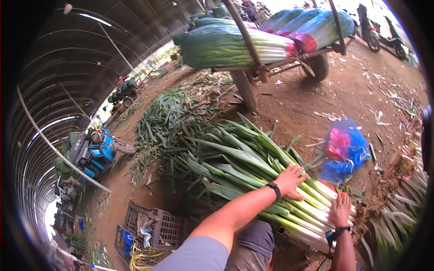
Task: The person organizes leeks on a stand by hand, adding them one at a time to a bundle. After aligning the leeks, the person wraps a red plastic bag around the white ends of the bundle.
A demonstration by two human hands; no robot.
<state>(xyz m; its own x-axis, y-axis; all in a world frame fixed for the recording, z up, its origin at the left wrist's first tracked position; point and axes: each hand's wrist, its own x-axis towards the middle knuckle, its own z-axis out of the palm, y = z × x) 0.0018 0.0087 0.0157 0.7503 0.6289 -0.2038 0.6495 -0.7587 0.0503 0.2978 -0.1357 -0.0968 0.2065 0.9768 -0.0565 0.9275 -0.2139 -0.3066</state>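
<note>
A big pile of leeks lies in front of me, green leaves pointing to the upper left and white stems to the lower right. My left hand rests palm down across the stems where green turns pale, its fingers spread. Near the root ends, my right hand lies on the white stems with its fingers stretched out. A black band circles each wrist. Something red shows under the stems beside my right hand. The roots form a brown fringe just past it.
Blue and pink plastic wrapping lies on the dirt. More leeks lie at the right. A cart carries wrapped bundles. Crates and yellow twine sit at lower left. A blue three-wheeler stands farther left.
</note>
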